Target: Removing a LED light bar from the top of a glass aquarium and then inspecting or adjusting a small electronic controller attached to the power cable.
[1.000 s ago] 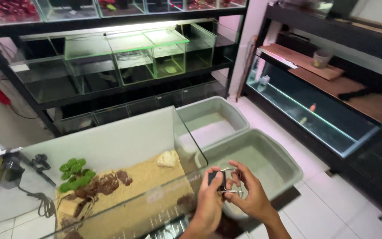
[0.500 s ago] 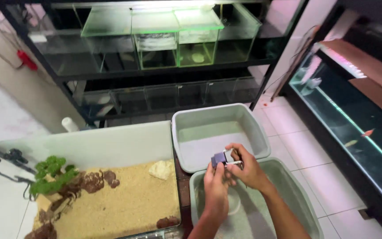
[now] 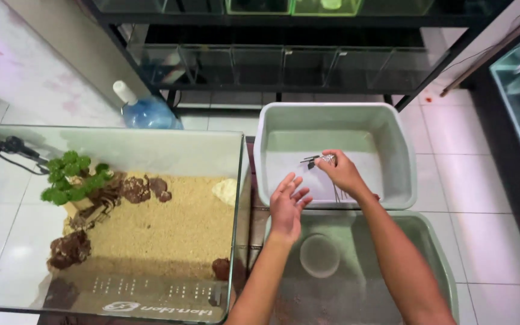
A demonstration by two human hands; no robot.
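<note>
a glass tank (image 3: pixel 236 180) with sand, rocks and a green plant (image 3: pixel 70 177) is seen at left. the left hand (image 3: pixel 288 206) is held open, empty. a small metal clip (image 3: pixel 317 160) is pinched by the right hand (image 3: pixel 341 173) over the upper grey plastic tub (image 3: pixel 392 129).

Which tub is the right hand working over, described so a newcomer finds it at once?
Start at the glass tank with sand and a green plant; two grey plastic tubs sit beside it. It is the far tub, toward the black shelving, where the right hand holds a small metal object; the near tub instead holds a round dish.
</note>
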